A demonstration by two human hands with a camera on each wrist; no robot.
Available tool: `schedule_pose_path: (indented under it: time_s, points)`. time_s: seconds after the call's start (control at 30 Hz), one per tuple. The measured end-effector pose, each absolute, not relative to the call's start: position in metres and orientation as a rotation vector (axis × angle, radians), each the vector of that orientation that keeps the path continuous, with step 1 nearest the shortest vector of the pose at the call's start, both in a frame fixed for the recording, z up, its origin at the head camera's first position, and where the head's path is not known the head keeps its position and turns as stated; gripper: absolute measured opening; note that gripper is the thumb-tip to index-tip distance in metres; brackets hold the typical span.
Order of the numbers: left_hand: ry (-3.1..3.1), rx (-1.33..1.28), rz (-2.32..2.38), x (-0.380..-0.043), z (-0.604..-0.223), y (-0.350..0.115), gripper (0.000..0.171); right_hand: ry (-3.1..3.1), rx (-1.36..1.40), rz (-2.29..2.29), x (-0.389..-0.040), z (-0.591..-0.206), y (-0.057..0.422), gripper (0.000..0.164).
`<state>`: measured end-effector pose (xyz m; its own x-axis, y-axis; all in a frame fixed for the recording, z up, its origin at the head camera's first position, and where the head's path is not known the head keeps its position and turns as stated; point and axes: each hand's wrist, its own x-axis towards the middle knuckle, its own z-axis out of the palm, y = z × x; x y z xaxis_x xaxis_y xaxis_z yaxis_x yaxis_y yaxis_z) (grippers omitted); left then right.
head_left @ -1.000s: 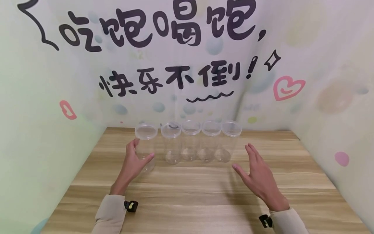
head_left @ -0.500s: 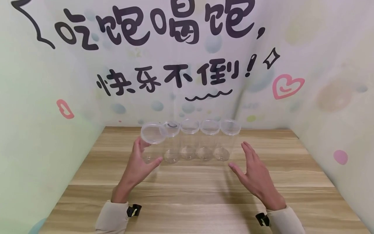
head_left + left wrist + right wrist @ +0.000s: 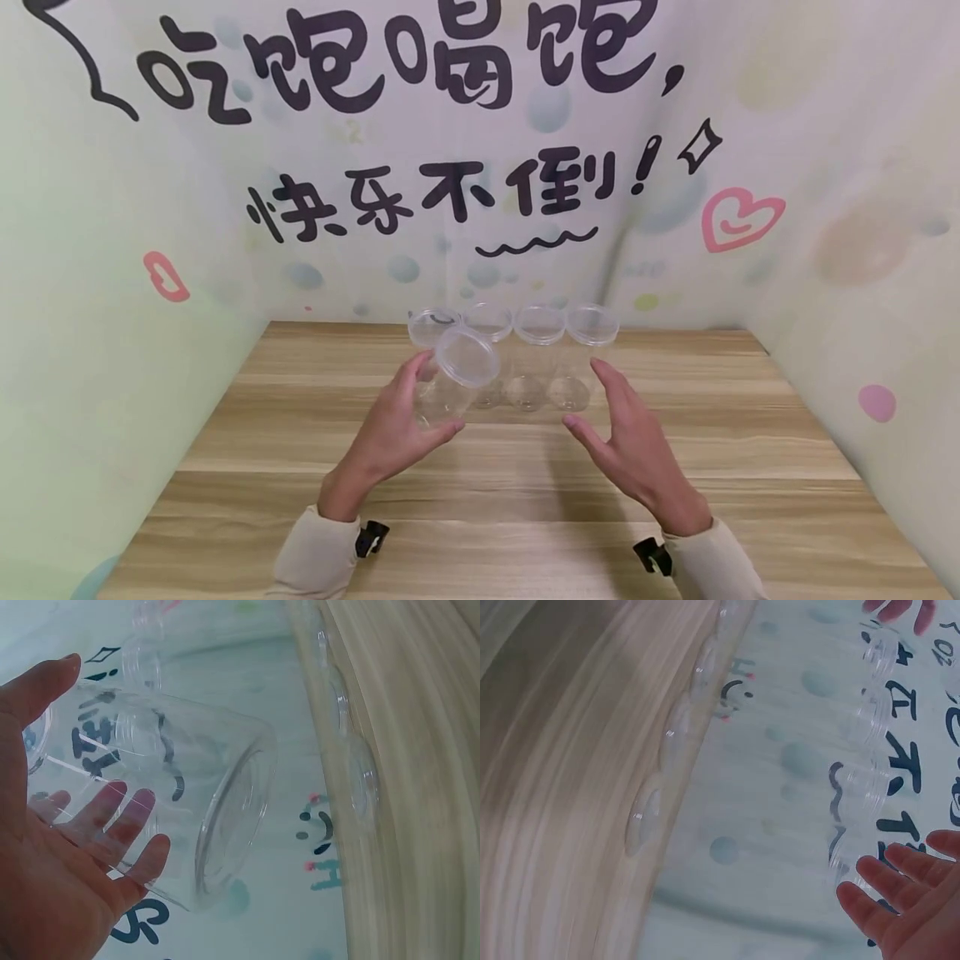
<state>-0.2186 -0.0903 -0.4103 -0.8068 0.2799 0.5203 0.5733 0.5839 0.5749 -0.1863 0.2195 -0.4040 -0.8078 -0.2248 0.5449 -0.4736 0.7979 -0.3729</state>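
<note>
A clear plastic jar with a round translucent lid (image 3: 467,357) is in my left hand (image 3: 386,433), thumb on the near side and fingers round the far side. It leans over to the right, above the table. In the left wrist view the fingers show through the jar's (image 3: 217,787) transparent wall, its base facing the tabletop. Behind it several like jars (image 3: 540,325) stand upright in a row, the leftmost partly covered by the held one. My right hand (image 3: 637,442) holds nothing; its spread fingers are beside the rightmost jar (image 3: 592,325).
The wood-grain table (image 3: 487,542) runs back to a printed wall (image 3: 337,275) with large black characters. Side walls close off the left and right. The jar row stands near the table's back edge.
My left hand has lifted the jar and carried it right, tipping it over to the right in front of the row. My right hand has moved left, closer to the rightmost jar.
</note>
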Motion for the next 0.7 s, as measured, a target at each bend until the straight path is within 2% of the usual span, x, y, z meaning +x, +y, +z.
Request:
schedule_pose_path:
  time_s: [0.7]
  points:
    - [-2.413,-0.789,-0.834,-0.235,-0.423,-0.046,0.092,-2.446,0.640,1.039,-0.204,-0.395,0.179,0.071]
